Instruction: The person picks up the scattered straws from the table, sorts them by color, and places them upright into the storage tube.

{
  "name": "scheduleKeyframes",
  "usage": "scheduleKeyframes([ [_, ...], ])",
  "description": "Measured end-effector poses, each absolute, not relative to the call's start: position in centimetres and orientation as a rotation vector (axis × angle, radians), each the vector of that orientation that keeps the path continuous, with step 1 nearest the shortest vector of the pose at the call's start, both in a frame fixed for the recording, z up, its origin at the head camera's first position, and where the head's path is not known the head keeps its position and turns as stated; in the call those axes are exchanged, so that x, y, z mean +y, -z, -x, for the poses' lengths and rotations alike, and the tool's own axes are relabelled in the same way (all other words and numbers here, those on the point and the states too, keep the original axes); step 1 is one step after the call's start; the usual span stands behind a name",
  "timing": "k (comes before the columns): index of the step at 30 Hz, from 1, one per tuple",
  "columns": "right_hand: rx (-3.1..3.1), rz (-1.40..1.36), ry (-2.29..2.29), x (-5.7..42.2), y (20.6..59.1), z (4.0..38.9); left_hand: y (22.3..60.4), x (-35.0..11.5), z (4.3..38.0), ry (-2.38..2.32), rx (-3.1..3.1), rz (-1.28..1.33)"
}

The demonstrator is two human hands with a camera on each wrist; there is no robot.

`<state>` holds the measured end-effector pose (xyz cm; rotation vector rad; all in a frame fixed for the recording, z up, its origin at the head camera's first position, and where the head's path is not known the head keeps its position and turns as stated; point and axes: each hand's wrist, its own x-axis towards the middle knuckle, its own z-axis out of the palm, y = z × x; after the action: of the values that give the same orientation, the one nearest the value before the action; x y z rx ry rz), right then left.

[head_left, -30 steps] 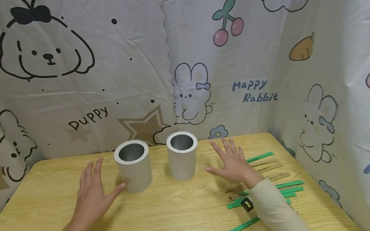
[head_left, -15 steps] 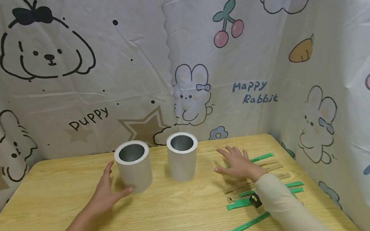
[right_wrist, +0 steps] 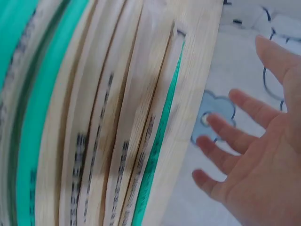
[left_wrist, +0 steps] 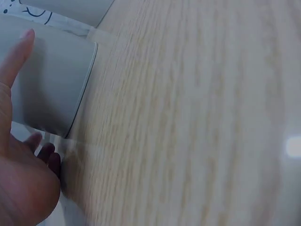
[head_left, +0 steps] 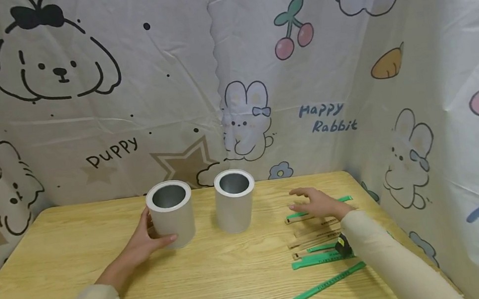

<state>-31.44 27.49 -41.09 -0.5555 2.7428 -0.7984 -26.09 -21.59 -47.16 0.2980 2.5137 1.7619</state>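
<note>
Two pale cylindrical canisters with thick white rims and dark grey insides stand upright on the table. Around the near left side of the left canister (head_left: 175,224), my left hand (head_left: 143,241) is spread, thumb across the front and fingers partly hidden behind it. In the left wrist view the thumb (left_wrist: 19,54) casts a shadow on the wall, apparently just off it; firm contact cannot be told. The right canister (head_left: 236,212) stands untouched. Over the far end of a row of slim green stick packets (head_left: 327,283) and tan stick packets (head_left: 317,234) hovers my right hand (head_left: 318,203), fingers loosely extended, holding nothing.
The wood-grain table (head_left: 220,281) ends at a printed cloth backdrop (head_left: 162,104), which also hangs along the right side. Several stick packets lie roughly parallel at the table's right, partly covered by the right sleeve (head_left: 382,251).
My left hand has moved right and forward, its thumb now across the left canister's front. The right hand has shifted right over the packets, fingers drawn closer together. The canisters stay put.
</note>
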Motion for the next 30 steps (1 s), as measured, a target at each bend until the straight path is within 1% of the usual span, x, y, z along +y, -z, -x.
scheduleKeyframes([
  [5,2.709,0.611,0.835,30.0,41.3,32.7,47.2,-21.4,26.7,-1.821,2.397,-0.347],
  [12,2.682,0.563,0.904,34.1,41.9,33.2,47.1,-21.2,26.9,-1.681,2.389,-0.197],
  [16,2.713,0.544,0.889,35.8,42.6,33.3,47.0,-21.3,26.7,-1.644,2.404,-0.156],
  [22,2.738,0.432,0.858,37.0,43.3,32.9,46.9,-21.4,26.6,-1.648,2.398,-0.157],
  [30,2.763,0.391,0.885,37.6,44.2,33.2,47.1,-21.5,26.7,-1.679,2.370,-0.178],
])
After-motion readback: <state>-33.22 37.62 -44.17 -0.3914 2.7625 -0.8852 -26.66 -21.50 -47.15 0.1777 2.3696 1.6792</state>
